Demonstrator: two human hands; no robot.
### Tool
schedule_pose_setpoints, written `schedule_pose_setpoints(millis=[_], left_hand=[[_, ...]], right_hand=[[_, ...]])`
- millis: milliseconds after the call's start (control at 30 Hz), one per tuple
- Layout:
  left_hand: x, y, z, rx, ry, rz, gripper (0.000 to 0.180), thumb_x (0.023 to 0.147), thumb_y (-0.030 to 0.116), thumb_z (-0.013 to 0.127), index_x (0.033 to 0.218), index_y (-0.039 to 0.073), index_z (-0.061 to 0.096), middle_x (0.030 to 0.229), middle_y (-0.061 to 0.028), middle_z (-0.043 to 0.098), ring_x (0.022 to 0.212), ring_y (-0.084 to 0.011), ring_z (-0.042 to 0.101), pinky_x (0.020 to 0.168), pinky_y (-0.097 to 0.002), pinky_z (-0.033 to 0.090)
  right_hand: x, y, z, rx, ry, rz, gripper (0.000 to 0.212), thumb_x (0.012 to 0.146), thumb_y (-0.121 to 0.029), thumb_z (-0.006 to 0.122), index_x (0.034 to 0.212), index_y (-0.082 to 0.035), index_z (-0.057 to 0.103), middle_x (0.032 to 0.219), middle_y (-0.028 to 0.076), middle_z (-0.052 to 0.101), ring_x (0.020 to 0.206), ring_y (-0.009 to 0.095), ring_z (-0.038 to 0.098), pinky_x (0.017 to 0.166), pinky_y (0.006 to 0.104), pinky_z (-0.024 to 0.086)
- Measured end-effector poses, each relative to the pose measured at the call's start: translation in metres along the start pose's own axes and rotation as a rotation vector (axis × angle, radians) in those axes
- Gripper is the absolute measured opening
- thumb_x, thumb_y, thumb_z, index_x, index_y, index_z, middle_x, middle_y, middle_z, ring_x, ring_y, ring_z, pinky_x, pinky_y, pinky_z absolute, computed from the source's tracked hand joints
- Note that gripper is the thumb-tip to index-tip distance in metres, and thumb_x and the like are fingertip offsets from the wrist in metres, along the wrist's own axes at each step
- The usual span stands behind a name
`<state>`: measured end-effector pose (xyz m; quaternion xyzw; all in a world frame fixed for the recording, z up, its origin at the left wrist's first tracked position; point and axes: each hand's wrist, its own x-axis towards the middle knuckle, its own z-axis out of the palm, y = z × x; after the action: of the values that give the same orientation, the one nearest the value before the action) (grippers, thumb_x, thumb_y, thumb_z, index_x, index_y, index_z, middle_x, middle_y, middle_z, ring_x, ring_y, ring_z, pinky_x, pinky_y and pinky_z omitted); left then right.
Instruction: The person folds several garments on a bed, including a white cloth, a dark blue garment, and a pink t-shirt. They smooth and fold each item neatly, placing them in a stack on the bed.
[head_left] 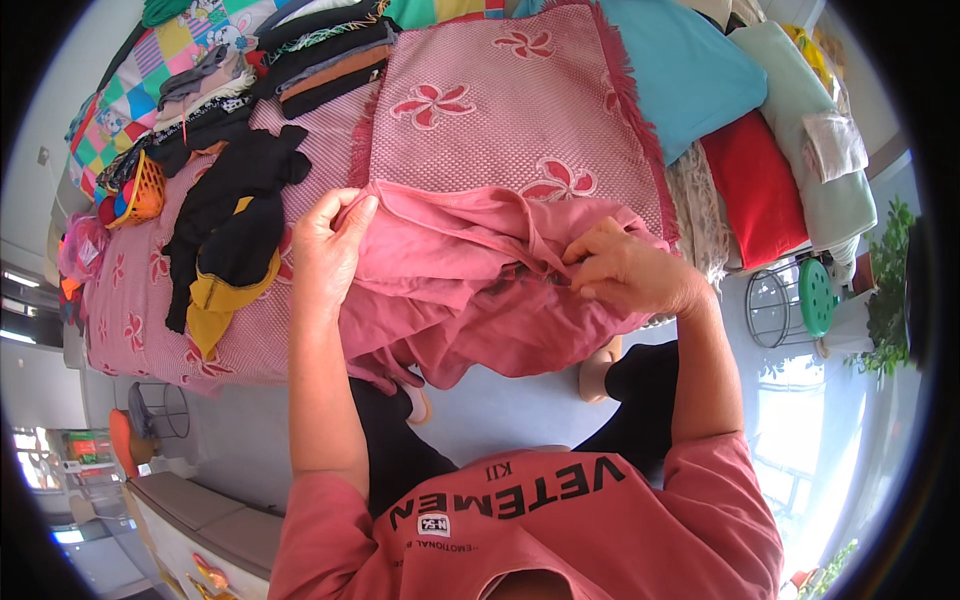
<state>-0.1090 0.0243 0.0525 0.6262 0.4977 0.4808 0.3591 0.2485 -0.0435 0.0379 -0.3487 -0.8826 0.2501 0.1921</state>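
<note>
Pink garment (440, 325) bunched at near side of fringed pink blanket (475, 65); left hand (333, 237) pinching its far-left edge, thumb against fingers; right hand (632, 268) curled round a fold at right; probably light, limp, not fragile, best held by edges or seams

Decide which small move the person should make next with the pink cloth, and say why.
Probably ease the right hand outward to straighten the pink cloth: the left hand pinches its upper edge and the right hand grips it too, yet the cloth lies bunched in folds.
</note>
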Motion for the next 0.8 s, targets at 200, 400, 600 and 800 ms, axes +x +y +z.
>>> schedule_pose_setpoints(millis=[200,400,600,800], left_hand=[[0.0,-0.003,0.0,-0.016,-0.002,0.002,0.011,0.094,0.011,0.07,0.096,0.001,0.068,0.075,0.0091,0.051,0.067,-0.0004,0.04,0.058,-0.0187,0.034],[0.001,-0.006,-0.001,-0.017,0.001,0.016,0.011,0.093,0.011,0.071,0.096,0.0,0.068,0.076,0.0093,0.052,0.068,-0.0003,0.04,0.059,-0.0184,0.034],[0.0,-0.005,0.0,-0.02,0.001,0.016,0.011,0.093,0.011,0.071,0.096,0.0,0.069,0.075,0.0097,0.052,0.067,0.0,0.04,0.057,-0.0182,0.033],[0.001,-0.006,0.0,-0.032,0.008,-0.002,0.01,0.093,0.01,0.072,0.095,0.001,0.069,0.075,0.0101,0.051,0.065,0.0004,0.039,0.055,-0.0184,0.032]], right_hand=[[0.011,0.002,0.006,0.099,0.251,0.384,0.011,0.087,-0.01,0.066,0.087,0.0,0.063,0.084,0.014,0.062,0.079,0.031,0.06,0.071,0.0396,0.049],[0.014,-0.001,0.024,-0.08,0.276,0.352,0.019,0.08,-0.012,0.07,0.093,-0.002,0.061,0.093,0.016,0.06,0.087,0.034,0.061,0.075,0.0426,0.05],[0.018,-0.011,0.035,-0.252,0.241,0.494,0.022,0.081,-0.013,0.069,0.095,-0.002,0.057,0.103,0.019,0.057,0.095,0.038,0.061,0.08,0.0454,0.05],[0.016,0.002,0.039,-0.222,0.219,0.53,0.016,0.084,-0.012,0.065,0.095,-0.003,0.058,0.103,0.019,0.058,0.094,0.04,0.062,0.08,0.0464,0.049]])
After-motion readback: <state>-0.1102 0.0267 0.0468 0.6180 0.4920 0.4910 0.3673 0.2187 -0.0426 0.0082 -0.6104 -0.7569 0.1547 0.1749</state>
